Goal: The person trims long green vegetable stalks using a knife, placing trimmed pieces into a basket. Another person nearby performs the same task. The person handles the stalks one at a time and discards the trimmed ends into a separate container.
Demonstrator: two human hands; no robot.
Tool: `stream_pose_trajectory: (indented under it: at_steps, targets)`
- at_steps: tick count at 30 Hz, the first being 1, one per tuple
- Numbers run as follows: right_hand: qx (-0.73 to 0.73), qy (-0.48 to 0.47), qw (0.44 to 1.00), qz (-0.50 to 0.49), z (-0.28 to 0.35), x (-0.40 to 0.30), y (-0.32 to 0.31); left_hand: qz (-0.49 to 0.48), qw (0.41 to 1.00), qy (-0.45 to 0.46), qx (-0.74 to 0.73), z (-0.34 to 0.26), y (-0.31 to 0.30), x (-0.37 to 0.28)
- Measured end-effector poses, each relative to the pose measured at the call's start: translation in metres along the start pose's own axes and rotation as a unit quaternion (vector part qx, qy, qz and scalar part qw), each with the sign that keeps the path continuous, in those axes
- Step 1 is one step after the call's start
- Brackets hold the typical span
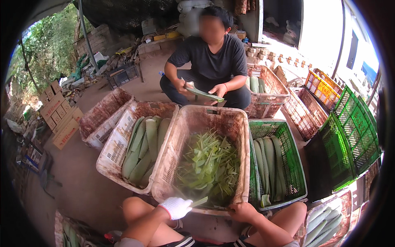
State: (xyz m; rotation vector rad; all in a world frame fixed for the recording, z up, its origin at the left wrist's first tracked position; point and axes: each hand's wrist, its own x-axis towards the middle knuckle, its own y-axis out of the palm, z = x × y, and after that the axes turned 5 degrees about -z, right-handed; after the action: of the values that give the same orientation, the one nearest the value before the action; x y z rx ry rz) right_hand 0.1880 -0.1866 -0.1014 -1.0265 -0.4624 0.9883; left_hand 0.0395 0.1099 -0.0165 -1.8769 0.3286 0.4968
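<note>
My left hand (176,208), in a white knit glove, is closed at the near rim of a dirty plastic crate (216,116); a short green leaf strip (199,202) sticks out beside its fingers. Whether the hand holds that strip or a tool is unclear. My bare right hand (242,212) grips the crate's near right corner. Inside this crate lies a heap of cut aloe leaf trimmings (213,160). Long aloe leaves (143,148) fill part of the crate at its left, and more aloe leaves (271,163) lie in the green crate (296,173) at its right.
Across the crates a person (213,58) squats, holding an aloe leaf (203,92) in both hands. An empty crate (105,114) and cardboard boxes (60,114) stand left. Green crates (348,139) stand right. Crates with aloe leaves (324,222) are near my knees.
</note>
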Motion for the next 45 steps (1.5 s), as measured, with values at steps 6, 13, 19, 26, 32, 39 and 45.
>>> stream_pose_trajectory:
  at_steps: [6, 13, 19, 26, 32, 39, 45]
  targets:
    - [-0.008, -0.006, 1.000, -0.005, 0.007, -0.002, -0.006, -0.091, 0.995, -0.009, -0.037, -0.005, -0.007, -0.001]
    - [0.028, -0.011, 0.999, -0.018, 0.005, -0.005, -0.010, -0.277, 0.951, -0.032, -0.132, -0.002, -0.005, -0.005]
    - [0.034, -0.025, 0.998, -0.039, -0.001, -0.007, -0.004, -0.323, 0.938, -0.004, -0.128, 0.000, -0.002, -0.004]
    - [0.027, -0.005, 1.000, -0.001, -0.002, -0.007, -0.007, -0.364, 0.885, 0.015, -0.289, -0.007, -0.009, -0.007]
    - [0.027, -0.012, 1.000, 0.008, -0.006, -0.008, -0.004, -0.172, 0.982, 0.002, -0.084, -0.001, 0.002, 0.001]
    - [0.051, 0.000, 0.999, 0.016, -0.010, -0.011, 0.001, -0.022, 1.000, 0.004, 0.002, -0.007, 0.010, 0.019]
    - [0.034, -0.003, 0.999, 0.015, 0.003, -0.019, -0.018, -0.036, 0.999, 0.002, 0.003, -0.016, 0.006, 0.017]
